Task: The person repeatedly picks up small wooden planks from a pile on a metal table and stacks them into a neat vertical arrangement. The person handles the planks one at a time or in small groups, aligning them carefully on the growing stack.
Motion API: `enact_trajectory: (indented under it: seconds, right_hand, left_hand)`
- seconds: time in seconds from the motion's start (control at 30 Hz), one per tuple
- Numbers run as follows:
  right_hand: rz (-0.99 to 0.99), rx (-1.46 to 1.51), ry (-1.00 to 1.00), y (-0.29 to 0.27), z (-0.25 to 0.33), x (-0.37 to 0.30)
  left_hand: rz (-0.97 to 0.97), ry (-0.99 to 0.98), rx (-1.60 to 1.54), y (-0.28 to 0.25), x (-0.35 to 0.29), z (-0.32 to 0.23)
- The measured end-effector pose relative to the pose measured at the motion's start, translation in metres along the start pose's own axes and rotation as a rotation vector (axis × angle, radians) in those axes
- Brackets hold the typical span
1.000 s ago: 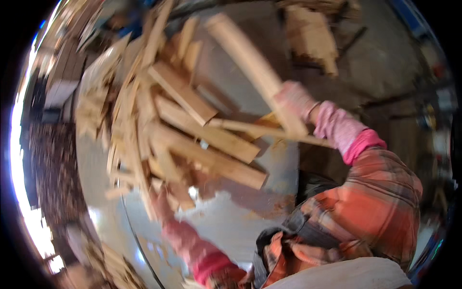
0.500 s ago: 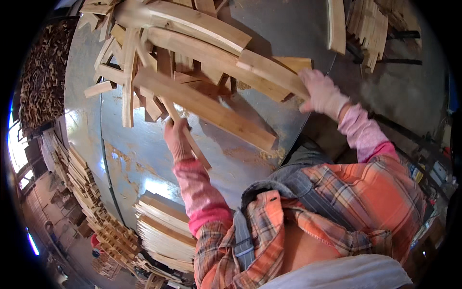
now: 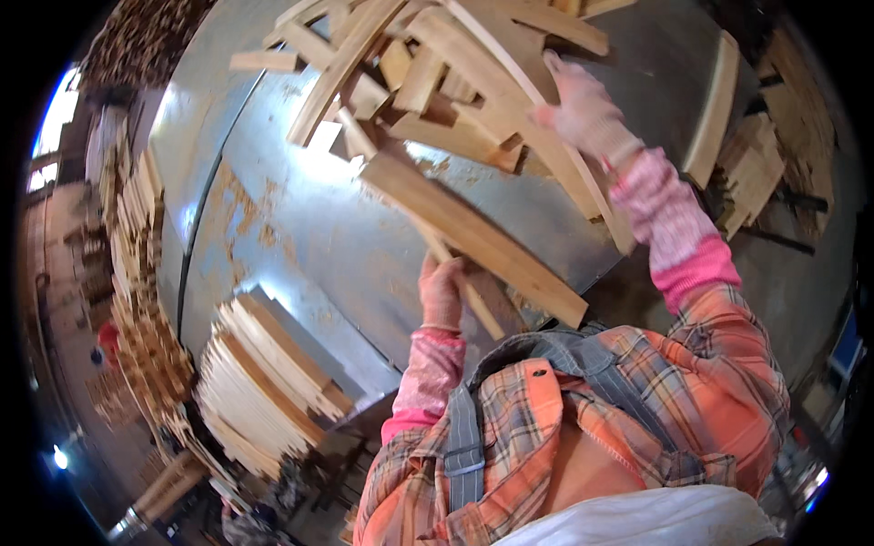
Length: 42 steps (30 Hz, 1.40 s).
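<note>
My left hand (image 3: 441, 289), in a pale knit glove, is closed around a thin wooden strip (image 3: 480, 309) near its lower end. Right beside it, a thick wooden board (image 3: 482, 238) slants across the metal table, lying over part of that strip. My right hand (image 3: 590, 111), also gloved, grips a long curved wooden board (image 3: 596, 193) at the table's right side, thumb and fingers on either side of it. Beyond both hands lies a jumbled heap of wood pieces (image 3: 421, 80), crossing one another at many angles.
A neat stack of curved slats (image 3: 264, 378) sits at the table's near left. The metal table (image 3: 300, 237) carries scattered sawdust. More cut pieces are piled along the left (image 3: 137, 218). On the right, a curved board (image 3: 713, 114) stands near stacked boards (image 3: 754, 168).
The view has turned and shifted, so the heap appears farther up and right. My right hand's board now stands more on edge and steeper. My left hand still holds the strip.
</note>
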State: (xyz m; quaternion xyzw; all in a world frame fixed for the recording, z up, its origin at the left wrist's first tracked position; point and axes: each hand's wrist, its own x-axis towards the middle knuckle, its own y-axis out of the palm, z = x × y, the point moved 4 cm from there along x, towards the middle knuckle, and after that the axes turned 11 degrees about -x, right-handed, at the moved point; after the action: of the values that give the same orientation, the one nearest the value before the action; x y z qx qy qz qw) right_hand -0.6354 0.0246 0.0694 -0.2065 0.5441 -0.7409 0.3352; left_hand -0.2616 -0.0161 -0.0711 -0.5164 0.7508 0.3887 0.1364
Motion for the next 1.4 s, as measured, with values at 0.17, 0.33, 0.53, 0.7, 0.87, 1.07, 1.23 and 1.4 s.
enact_trajectory:
  seconds: [0.17,0.33,0.53,0.7,0.87,1.07,1.23,1.4]
  right_hand:
    - [0.229,-0.373,0.161,0.086,0.032,-0.011]
    - [0.314,-0.148,0.235,0.081,0.029,-0.037]
    - [0.611,0.400,0.071,0.105,-0.005,-0.153]
    - [0.765,0.259,0.208,0.105,0.045,-0.172]
    - [0.838,1.017,0.053,0.160,0.128,-0.180]
    - [1.153,0.977,-0.112,0.237,0.245,-0.198]
    - [1.263,0.967,-0.022,0.267,0.315,-0.231]
    - [0.842,-0.104,-1.235,0.298,0.471,-0.280]
  left_hand:
    - [-0.006,-0.177,-0.009,-0.004,-0.030,0.045]
    - [0.222,-0.393,-0.294,0.009,-0.020,0.040]
    - [0.242,-0.402,-0.390,0.023,-0.005,0.065]
    - [0.215,-0.320,-0.227,0.045,-0.028,0.032]
    - [0.004,-0.152,-0.041,-0.023,-0.039,-0.021]
    - [-0.210,-0.248,0.697,-0.112,-0.096,-0.084]
    - [-0.450,-0.043,0.578,-0.145,-0.119,-0.113]
    - [-0.722,0.146,1.024,-0.272,-0.128,-0.149]
